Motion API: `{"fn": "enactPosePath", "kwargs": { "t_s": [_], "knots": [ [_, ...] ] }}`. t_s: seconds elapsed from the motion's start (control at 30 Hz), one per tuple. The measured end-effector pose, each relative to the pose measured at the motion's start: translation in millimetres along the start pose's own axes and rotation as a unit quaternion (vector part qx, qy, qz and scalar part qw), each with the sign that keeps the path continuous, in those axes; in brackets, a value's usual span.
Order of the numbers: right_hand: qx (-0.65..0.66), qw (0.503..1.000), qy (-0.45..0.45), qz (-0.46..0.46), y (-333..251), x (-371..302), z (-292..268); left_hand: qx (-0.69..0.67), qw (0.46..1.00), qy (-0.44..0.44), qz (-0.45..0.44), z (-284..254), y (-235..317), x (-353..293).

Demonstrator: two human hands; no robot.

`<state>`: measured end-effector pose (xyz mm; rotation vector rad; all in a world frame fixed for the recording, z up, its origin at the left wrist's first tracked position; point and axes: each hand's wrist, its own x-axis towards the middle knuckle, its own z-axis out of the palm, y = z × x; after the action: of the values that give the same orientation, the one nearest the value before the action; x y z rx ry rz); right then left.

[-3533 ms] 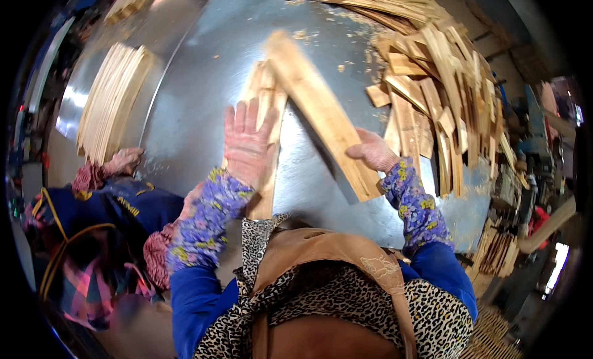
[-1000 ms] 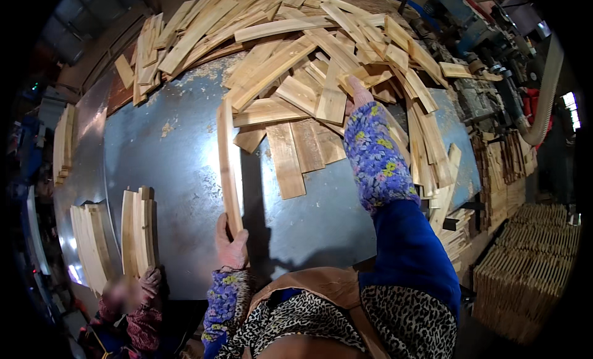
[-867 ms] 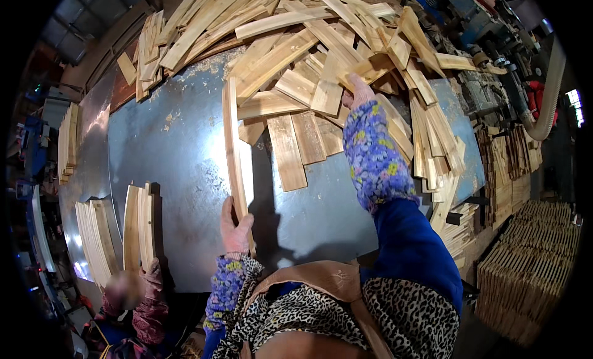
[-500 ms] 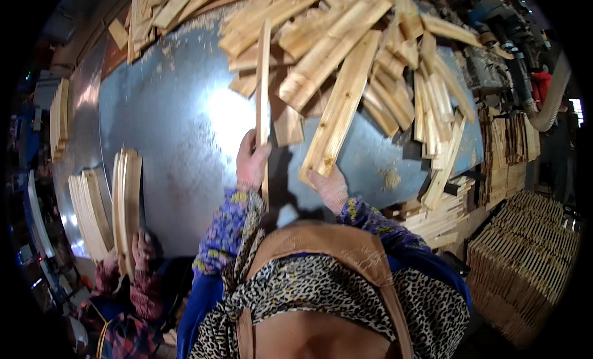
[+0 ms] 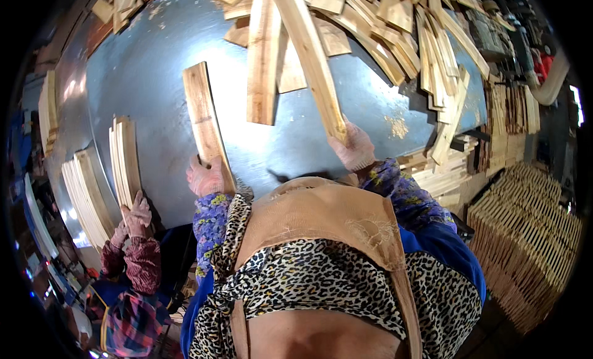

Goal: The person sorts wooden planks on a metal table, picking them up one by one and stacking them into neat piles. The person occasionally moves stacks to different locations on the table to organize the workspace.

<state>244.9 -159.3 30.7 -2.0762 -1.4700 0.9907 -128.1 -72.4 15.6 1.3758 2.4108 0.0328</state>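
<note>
My left hand, in a pale glove, grips the near end of a short wooden board that lies over the metal table and points away from me. In my right hand, also gloved, is the near end of a longer wooden board, slanting up to the far left. Between the two, another wooden board sticks out from the pile toward me, touched by neither hand. The far end of the longer board runs past the top edge of the view.
A jumbled pile of boards covers the far side of the metal table. At the left a co-worker's gloved hands hold a row of boards, beside another row. Stacked slats stand at the right; sawdust lies on the table.
My left hand has moved left and its board now shows its broad face. My right hand has moved slightly right and up, its board now slanting left. The co-worker's hands have moved up.
</note>
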Motion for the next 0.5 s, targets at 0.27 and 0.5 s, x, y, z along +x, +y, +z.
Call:
{"fn": "enactPosePath", "kwargs": {
  "t_s": [0.27,0.5],
  "knots": [
    [-0.123,0.955,-0.179,-0.201,-106.1,30.8,79.8,-0.394,0.895,-0.189,0.084,-13.7,122.7,-7.5],
    [0.109,0.972,0.207,-0.010,-53.2,171.0,74.1,-0.578,0.807,-0.113,0.031,-26.0,-57.5,45.8]
  ]
}}
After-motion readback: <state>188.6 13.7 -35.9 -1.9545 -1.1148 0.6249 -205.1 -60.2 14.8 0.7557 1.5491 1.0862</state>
